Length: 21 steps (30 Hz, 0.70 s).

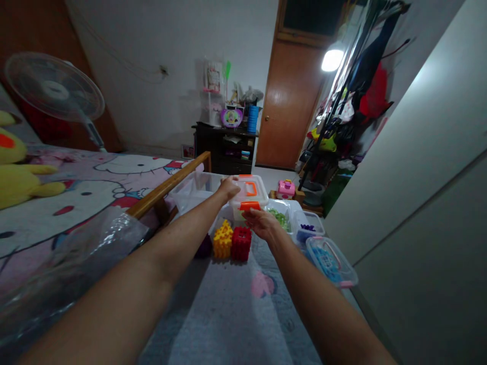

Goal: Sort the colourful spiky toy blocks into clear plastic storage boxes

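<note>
The lidded box [261,187] stood behind the yellow block [222,241] and red block [241,244]. The left hand [229,188] lay at its left edge, the right hand [259,223] at its front latch [250,206]; whether either gripped could not be determined. Judged light, stiff, slippery; best held by opposite sides.

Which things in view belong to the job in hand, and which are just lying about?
In the job, judging by the hands:
- orange-latched box, left hand at its lid, right hand by its front latch
- likely yellow pieces, red pieces, green pieces

Just about, apparently:
- fan
- yellow plush toy
- pink case
- clear plastic
</note>
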### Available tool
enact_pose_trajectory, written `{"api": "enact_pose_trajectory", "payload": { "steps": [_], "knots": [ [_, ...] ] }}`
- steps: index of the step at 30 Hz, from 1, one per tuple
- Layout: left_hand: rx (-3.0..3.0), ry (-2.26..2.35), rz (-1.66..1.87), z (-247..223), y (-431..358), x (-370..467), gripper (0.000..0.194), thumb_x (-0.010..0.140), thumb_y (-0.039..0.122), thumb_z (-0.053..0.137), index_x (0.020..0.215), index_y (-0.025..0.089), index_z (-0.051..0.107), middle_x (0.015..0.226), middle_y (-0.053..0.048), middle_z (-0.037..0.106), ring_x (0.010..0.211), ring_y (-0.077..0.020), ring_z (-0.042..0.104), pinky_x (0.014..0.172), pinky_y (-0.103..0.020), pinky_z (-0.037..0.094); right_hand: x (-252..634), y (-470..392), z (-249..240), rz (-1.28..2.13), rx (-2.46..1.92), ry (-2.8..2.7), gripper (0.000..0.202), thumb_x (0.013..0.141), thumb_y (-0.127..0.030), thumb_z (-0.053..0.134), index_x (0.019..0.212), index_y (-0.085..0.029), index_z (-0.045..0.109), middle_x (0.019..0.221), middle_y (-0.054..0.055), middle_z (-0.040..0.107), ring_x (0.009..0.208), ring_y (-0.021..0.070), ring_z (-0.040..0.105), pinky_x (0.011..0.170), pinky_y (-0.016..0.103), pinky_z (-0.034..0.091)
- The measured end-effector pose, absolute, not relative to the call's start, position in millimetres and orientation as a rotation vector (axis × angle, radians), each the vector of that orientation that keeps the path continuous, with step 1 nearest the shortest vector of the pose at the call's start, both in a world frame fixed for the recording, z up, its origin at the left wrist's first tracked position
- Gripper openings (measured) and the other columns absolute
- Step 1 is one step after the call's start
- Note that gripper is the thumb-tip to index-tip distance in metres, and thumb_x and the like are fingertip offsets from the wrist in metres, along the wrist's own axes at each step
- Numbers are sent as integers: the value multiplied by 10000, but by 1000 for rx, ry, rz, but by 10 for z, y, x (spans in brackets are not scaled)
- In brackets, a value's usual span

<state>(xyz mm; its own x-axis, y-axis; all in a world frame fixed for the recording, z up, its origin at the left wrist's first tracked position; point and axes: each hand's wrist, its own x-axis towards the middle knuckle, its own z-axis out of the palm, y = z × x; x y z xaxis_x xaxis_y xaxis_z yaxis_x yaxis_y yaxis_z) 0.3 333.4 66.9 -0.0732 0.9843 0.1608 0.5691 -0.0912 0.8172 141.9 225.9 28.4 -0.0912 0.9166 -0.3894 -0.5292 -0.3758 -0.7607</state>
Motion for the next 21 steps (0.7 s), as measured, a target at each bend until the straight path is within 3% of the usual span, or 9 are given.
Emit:
{"api": "enact_pose_trajectory", "payload": {
  "steps": [4, 9, 13, 18, 21],
  "knots": [
    [1734, 1646, 875, 584, 3284, 27, 438, 722, 65, 676, 1146, 154, 610, 831, -13, 654, 712, -166, 644, 630, -256, 507, 1403, 2288, 184, 1715, -1076, -509, 89, 863, -134, 601, 788, -182, 613, 666, -4, 697, 638, 123, 662, 717, 264, 498],
    [1822, 1672, 705, 518, 3207, -16, 312, 928, 305, 610, 1198, 149, 590, 1090, -75, 654, 878, -182, 655, 754, -367, 570, 1388, 2257, 155, 1765, -1118, -531, 92, 874, -125, 552, 819, -169, 612, 683, 25, 695, 655, 143, 658, 687, 265, 524],
    [1950, 1691, 641, 498, 3143, -61, 355, 932, 332, 606, 1245, 167, 579, 1243, -103, 607, 1042, -231, 630, 863, -439, 553, 1409, 2214, 148, 1818, -1155, -567, 121, 867, -127, 520, 771, -169, 580, 668, 31, 663, 584, 145, 611, 627, 266, 516],
    [2144, 1677, 607, 503, 3058, -129, 359, 930, 336, 608, 1247, 170, 581, 1277, -106, 596, 1090, -246, 614, 908, -473, 530, 1508, 2170, 170, 1850, -1202, -625, 237, 912, -188, 477, 678, -187, 514, 557, -5, 551, 467, 118, 488, 519, 230, 425],
    [2242, 1672, 620, 560, 2985, -211, 323, 918, 221, 584, 1234, 151, 591, 1277, -122, 608, 1151, -245, 598, 991, -429, 480, 1564, 2137, 205, 1861, -1206, -671, 293, 916, -216, 497, 625, -200, 463, 485, -54, 441, 419, 96, 395, 505, 218, 378]
  ]
}}
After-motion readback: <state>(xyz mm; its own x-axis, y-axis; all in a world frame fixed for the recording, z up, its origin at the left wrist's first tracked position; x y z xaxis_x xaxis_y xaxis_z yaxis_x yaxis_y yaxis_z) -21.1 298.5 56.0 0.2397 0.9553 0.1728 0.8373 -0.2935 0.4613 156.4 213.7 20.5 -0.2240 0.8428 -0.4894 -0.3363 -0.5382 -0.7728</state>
